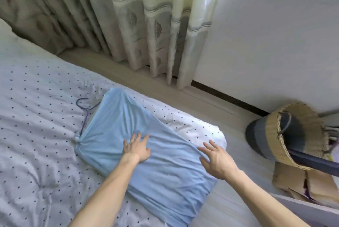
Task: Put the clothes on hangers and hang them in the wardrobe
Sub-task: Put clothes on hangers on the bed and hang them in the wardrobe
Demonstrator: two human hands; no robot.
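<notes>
A light blue garment [128, 122] lies spread on the dotted white bedding [36, 135]. A thin purple hanger [85, 111] sits inside its neck end, with the hook and one shoulder wire sticking out at the upper left. My left hand [136, 148] lies flat on the middle of the cloth with straight fingers. My right hand [216, 158] rests with spread fingers on the garment's right edge. No wardrobe is in view.
Cream curtains [146, 24] hang along the wall behind the bed. A woven basket [300, 135] tipped on its side holds dark clothing at the right, with a dark pole [311, 162] across it and cardboard [297, 182] below. A white wall [275, 43] stands beyond.
</notes>
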